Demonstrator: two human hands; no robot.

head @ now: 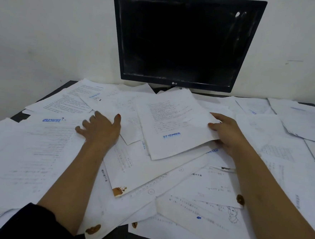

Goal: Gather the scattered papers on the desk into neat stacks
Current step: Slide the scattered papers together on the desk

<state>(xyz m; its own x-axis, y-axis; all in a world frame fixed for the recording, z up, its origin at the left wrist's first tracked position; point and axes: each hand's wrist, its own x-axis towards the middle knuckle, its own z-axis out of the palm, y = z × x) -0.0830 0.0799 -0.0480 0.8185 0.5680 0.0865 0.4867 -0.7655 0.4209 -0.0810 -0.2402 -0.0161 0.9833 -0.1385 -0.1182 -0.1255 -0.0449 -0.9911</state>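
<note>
Right hand [226, 132] pinching the right edge of a printed sheet [173, 124] stamped "REJECTED", thumb on top, fingers curled beneath. Sheet at the middle of the counter [20, 116], just in front of the monitor [184, 41], long axis running from near to far and leaning a little left, near corner lifted off the pile. Left hand [100, 128] flat, fingers spread, pressing on loose papers [38, 157] left of that sheet. Too many overlapping papers to count, strewn at every angle over nearly the whole counter. Four brown stains visible on near corners.
</note>
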